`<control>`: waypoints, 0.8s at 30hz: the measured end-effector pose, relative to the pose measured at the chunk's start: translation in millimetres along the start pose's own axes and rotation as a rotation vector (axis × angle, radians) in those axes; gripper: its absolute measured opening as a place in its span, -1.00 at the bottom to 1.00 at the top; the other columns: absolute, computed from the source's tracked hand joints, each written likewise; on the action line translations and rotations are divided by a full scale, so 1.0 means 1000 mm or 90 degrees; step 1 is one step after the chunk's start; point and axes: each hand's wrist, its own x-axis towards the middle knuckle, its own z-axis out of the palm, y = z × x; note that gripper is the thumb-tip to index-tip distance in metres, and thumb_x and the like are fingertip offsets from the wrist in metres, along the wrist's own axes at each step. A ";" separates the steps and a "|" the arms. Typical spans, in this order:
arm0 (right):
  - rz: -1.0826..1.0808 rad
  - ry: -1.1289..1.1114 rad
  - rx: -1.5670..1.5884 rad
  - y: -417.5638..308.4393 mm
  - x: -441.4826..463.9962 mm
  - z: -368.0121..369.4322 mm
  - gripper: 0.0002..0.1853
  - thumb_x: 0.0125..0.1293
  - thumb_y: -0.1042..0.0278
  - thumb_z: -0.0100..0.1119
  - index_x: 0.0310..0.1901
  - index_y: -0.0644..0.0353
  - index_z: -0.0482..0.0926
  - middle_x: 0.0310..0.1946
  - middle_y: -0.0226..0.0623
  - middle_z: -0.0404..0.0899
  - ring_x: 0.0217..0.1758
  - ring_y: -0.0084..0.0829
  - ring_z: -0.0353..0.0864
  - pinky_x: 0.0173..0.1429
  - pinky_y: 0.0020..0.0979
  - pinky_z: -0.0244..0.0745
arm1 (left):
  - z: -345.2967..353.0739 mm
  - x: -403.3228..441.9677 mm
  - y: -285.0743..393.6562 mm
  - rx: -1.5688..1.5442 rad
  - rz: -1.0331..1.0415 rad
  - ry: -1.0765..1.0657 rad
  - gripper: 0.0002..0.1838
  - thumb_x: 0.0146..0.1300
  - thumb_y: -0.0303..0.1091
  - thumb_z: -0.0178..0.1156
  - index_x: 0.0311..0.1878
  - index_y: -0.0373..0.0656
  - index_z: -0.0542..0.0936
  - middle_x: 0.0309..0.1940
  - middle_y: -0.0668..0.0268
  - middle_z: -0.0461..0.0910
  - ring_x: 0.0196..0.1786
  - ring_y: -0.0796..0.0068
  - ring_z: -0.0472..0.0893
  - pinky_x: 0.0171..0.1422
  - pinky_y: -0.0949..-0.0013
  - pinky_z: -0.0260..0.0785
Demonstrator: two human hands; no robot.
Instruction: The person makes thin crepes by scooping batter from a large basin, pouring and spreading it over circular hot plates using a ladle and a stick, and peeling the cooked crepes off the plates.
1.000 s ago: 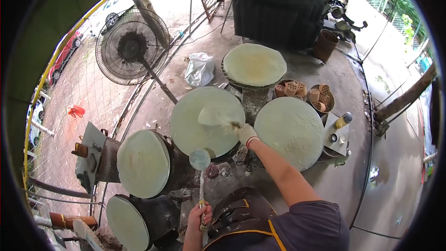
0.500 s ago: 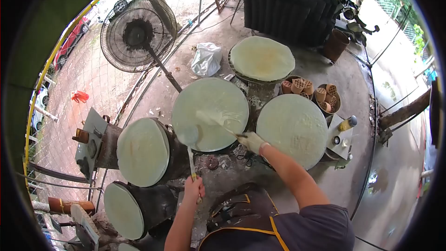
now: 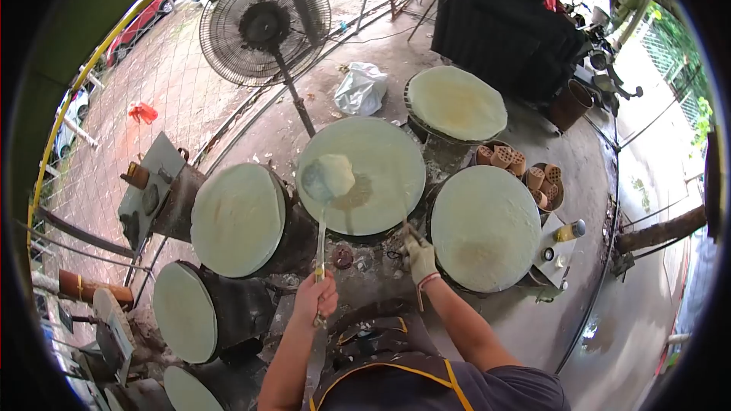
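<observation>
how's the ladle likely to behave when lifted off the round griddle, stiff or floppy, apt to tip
The ladle is probably stiff, as its long handle looks straight. It may tip head-down, since its wide head sits well out from the left hand.

- At seven o'clock, the left hand hides part of the ladle from us.
- At five o'clock, above the right hand, we see the stick blur.
- Lower at seven, the bottom edge cuts off a round sheet.
</observation>
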 end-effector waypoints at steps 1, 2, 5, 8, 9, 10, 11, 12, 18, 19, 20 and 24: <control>-0.061 -0.031 -0.029 0.014 0.021 -0.004 -0.67 0.29 0.28 0.10 0.09 -0.01 0.52 -0.53 -0.44 0.51 -0.64 -0.65 0.40 -0.67 -0.61 0.21 | 0.001 -0.012 -0.001 0.015 0.019 0.000 -0.97 0.33 -0.44 -0.04 -0.24 -0.16 0.36 -0.63 0.45 0.22 -0.75 0.72 0.16 -0.74 0.59 0.03; -0.152 -0.073 -0.211 0.032 0.032 -0.010 -0.66 0.29 0.29 0.09 0.11 0.01 0.51 -0.51 -0.42 0.53 -0.60 -0.64 0.42 -0.63 -0.61 0.25 | 0.003 -0.014 0.001 -0.012 0.011 -0.004 -0.97 0.33 -0.44 -0.04 -0.22 -0.17 0.37 -0.62 0.45 0.22 -0.74 0.73 0.17 -0.74 0.60 0.03; -0.183 -0.237 -0.565 0.018 0.006 0.012 -0.59 0.28 0.35 0.04 0.17 0.18 0.44 -0.38 -0.38 0.57 -0.37 -0.62 0.49 -0.32 -0.58 0.43 | 0.004 -0.027 0.006 -0.086 -0.017 0.003 -0.94 0.33 -0.43 -0.04 -0.19 -0.18 0.37 -0.61 0.44 0.23 -0.71 0.75 0.18 -0.72 0.62 0.03; -0.183 -0.303 -0.382 0.037 -0.001 0.033 -0.59 0.28 0.36 0.05 0.16 0.24 0.43 -0.37 -0.43 0.56 -0.36 -0.65 0.47 -0.32 -0.59 0.42 | -0.015 -0.055 0.015 -0.144 -0.029 0.031 -0.94 0.32 -0.42 -0.03 -0.19 -0.18 0.36 -0.60 0.44 0.23 -0.70 0.75 0.18 -0.71 0.63 0.04; -0.152 -0.298 -0.345 0.044 -0.004 0.044 -0.61 0.28 0.36 0.05 0.14 0.21 0.45 -0.42 -0.47 0.52 -0.44 -0.67 0.41 -0.40 -0.60 0.34 | -0.027 -0.069 0.016 -0.166 -0.018 0.039 -0.93 0.32 -0.42 -0.03 -0.19 -0.18 0.36 -0.59 0.44 0.23 -0.70 0.75 0.18 -0.71 0.63 0.05; -0.115 -0.299 -0.312 0.054 -0.008 0.058 -0.63 0.27 0.37 0.05 0.12 0.19 0.47 -0.46 -0.51 0.48 -0.52 -0.68 0.36 -0.48 -0.61 0.27 | -0.040 -0.086 0.017 -0.193 -0.002 0.053 -0.93 0.32 -0.42 -0.03 -0.19 -0.18 0.36 -0.59 0.44 0.23 -0.70 0.75 0.18 -0.70 0.63 0.05; -0.071 -0.305 -0.284 0.065 -0.015 0.076 -0.65 0.27 0.38 0.06 0.10 0.17 0.49 -0.50 -0.56 0.44 -0.59 -0.70 0.31 -0.56 -0.62 0.20 | -0.050 -0.104 0.023 -0.208 0.029 0.080 -0.93 0.31 -0.42 -0.01 -0.20 -0.18 0.35 -0.59 0.44 0.24 -0.69 0.74 0.19 -0.70 0.63 0.07; -0.025 -0.312 -0.260 0.078 -0.021 0.100 -0.67 0.27 0.39 0.06 0.08 0.14 0.51 -0.55 -0.60 0.40 -0.67 -0.71 0.26 -0.65 -0.63 0.13 | -0.064 -0.119 0.028 -0.216 0.063 0.107 -0.93 0.31 -0.43 0.00 -0.20 -0.18 0.35 -0.59 0.44 0.24 -0.69 0.74 0.20 -0.69 0.63 0.07; -0.087 -0.530 -0.539 0.162 -0.063 0.284 -0.73 0.22 0.19 0.13 -0.13 0.16 0.55 -0.65 -0.60 0.33 -0.66 -0.70 0.24 -0.61 -0.59 0.11 | -0.175 -0.207 0.051 -0.263 0.198 0.325 -0.86 0.20 -0.52 0.05 -0.19 -0.19 0.33 -0.61 0.42 0.24 -0.71 0.69 0.19 -0.71 0.58 0.08; -0.175 -0.581 -0.564 0.181 -0.070 0.320 -0.70 0.21 0.14 0.14 -0.17 0.20 0.55 -0.66 -0.58 0.34 -0.64 -0.68 0.26 -0.59 -0.55 0.13 | -0.192 -0.221 0.054 -0.284 0.220 0.363 -0.84 0.18 -0.53 0.04 -0.18 -0.19 0.33 -0.61 0.42 0.24 -0.72 0.69 0.19 -0.71 0.57 0.07; -0.038 -0.603 -0.602 0.157 -0.120 0.371 -0.69 0.21 0.14 0.12 -0.19 0.24 0.55 -0.64 -0.53 0.37 -0.57 -0.68 0.31 -0.52 -0.52 0.18 | -0.208 -0.237 0.058 -0.302 0.241 0.401 -0.83 0.17 -0.54 0.04 -0.18 -0.19 0.33 -0.61 0.41 0.24 -0.72 0.69 0.19 -0.72 0.57 0.07; -0.368 -0.594 -0.772 0.261 -0.099 0.513 -0.57 0.15 -0.01 0.10 -0.15 0.22 0.59 -0.40 -0.07 0.62 -0.31 -0.14 0.58 -0.22 -0.26 0.42 | -0.266 -0.300 0.057 -0.406 0.325 0.527 -0.82 0.15 -0.54 0.04 -0.17 -0.19 0.34 -0.62 0.41 0.25 -0.74 0.70 0.19 -0.73 0.58 0.05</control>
